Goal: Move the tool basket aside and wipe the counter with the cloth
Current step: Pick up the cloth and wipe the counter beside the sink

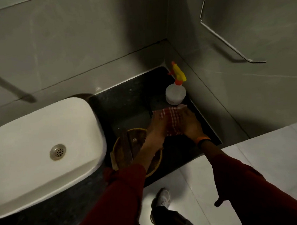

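— Both hands are on the red-checked cloth [169, 121] now: left hand [156, 129] gripping its near-left side, right hand [191, 125] closed over the other side, the cloth bunched between them on the dark counter [126, 105].

— And the tool basket [129, 148]?

— Sitting at the front edge, tucked against the white basin [41, 146], partly under the left forearm. Looks already out of the wiping area, I'd say.

— So what makes a good wipe here?

— Flatten the cloth first, I reckon; a wad like that only drags a narrow stripe. Then press evenly and pull from the back corner towards the front.

— That spray bottle [175, 94] is close.

— Just beyond the cloth's far edge, upright in the corner by the wall. A push that way could tip it, so work around it or lift it clear.

— Is the counter wet?

— Too dim to tell.
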A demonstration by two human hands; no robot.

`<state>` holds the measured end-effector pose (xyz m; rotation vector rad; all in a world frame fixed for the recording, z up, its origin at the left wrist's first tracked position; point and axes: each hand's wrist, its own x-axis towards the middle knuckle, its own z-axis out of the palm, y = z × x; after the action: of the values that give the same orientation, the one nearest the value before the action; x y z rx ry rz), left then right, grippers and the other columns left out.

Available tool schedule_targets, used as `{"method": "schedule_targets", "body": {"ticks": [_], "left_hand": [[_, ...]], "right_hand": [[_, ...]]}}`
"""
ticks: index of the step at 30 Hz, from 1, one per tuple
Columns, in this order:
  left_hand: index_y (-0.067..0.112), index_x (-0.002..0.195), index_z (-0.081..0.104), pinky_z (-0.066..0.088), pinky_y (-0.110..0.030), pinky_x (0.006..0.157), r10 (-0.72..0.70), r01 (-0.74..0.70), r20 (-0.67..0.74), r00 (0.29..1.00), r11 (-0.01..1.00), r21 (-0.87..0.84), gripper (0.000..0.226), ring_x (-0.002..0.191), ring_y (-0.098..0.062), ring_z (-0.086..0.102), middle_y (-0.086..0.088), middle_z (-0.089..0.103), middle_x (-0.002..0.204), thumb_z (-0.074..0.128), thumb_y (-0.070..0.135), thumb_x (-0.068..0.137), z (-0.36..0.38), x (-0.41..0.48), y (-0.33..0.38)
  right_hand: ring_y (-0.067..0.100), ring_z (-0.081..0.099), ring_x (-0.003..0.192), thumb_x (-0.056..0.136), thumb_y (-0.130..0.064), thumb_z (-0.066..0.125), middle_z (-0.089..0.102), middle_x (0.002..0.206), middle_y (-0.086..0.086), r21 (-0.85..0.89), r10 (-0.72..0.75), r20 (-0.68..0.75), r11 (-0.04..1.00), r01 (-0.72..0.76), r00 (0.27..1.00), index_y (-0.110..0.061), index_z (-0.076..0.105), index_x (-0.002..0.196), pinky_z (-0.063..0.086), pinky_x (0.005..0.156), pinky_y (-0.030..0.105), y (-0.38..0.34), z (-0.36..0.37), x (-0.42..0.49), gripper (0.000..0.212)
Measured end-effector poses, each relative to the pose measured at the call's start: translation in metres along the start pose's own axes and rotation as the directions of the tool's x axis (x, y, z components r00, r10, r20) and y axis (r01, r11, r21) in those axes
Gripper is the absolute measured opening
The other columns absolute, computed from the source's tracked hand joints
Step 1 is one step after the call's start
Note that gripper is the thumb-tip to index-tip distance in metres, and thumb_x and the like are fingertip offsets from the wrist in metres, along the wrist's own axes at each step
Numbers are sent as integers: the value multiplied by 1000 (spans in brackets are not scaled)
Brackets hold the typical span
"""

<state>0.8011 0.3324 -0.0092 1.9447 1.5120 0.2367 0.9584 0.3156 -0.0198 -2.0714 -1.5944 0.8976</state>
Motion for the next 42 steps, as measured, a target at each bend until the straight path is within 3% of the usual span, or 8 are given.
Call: {"method": "schedule_targets", "body": {"ticks": [4,9,14,20,28,32,37,42], "left_hand": [[11,151,26,25,-54,120,14,-88,261,965,959,271,59,148,-43,14,-21,20,159,48,30,99,21,53,-20],[3,114,65,49,-49,99,121,-144,93,988,938,317,27,121,-42,49,-21,58,127,58,18,92,25,51,-29],[5,93,66,56,-44,76,144,-147,30,989,956,254,21,96,-37,62,-18,65,104,60,25,92,14,53,-24],[-1,116,62,51,-43,82,123,-117,-15,992,974,193,26,103,-40,61,-26,62,117,52,13,96,-47,17,2],[13,102,72,51,-30,80,37,-26,-198,980,998,59,30,93,-27,67,-11,69,105,56,35,89,-162,-73,-50],[6,95,72,52,-36,74,27,8,-251,968,990,140,17,88,-30,65,-15,67,98,59,14,86,-223,-140,-103],[4,108,71,55,-38,87,-82,132,-298,951,980,151,26,94,-34,66,-18,69,107,59,21,92,-297,-245,-204],[4,89,75,54,-46,76,-91,113,-362,928,993,41,39,83,-35,67,-20,71,88,57,37,79,-350,-378,-327]], "right_hand": [[33,29,145,97,-35,55,24,162,9,-80,32,72,996,-26,997,-19,21,154,30,119,47,3,8,19,69],[45,33,132,93,-31,60,31,155,20,-296,0,40,955,12,999,-6,31,149,39,110,52,4,21,28,67],[43,44,125,93,-25,59,52,139,20,-240,-88,-31,968,78,996,-5,58,129,47,102,45,-5,20,22,41],[32,66,98,84,-18,68,71,103,15,-82,-143,-191,988,130,971,-9,74,98,56,84,36,-36,7,10,18],[35,62,88,75,-19,69,67,95,19,-105,-286,-181,957,271,941,-5,73,92,46,72,35,-161,25,-38,22],[31,66,88,73,-9,67,71,94,16,-97,-355,-144,934,344,924,-7,75,86,45,70,27,-252,60,-87,16],[33,69,81,77,-6,73,74,87,20,-47,-478,-105,879,475,872,-2,76,87,57,76,42,-365,144,-173,11],[30,68,93,67,-11,78,74,100,13,62,-457,-48,886,459,888,-11,77,93,55,85,38,-446,270,-245,26]]}}
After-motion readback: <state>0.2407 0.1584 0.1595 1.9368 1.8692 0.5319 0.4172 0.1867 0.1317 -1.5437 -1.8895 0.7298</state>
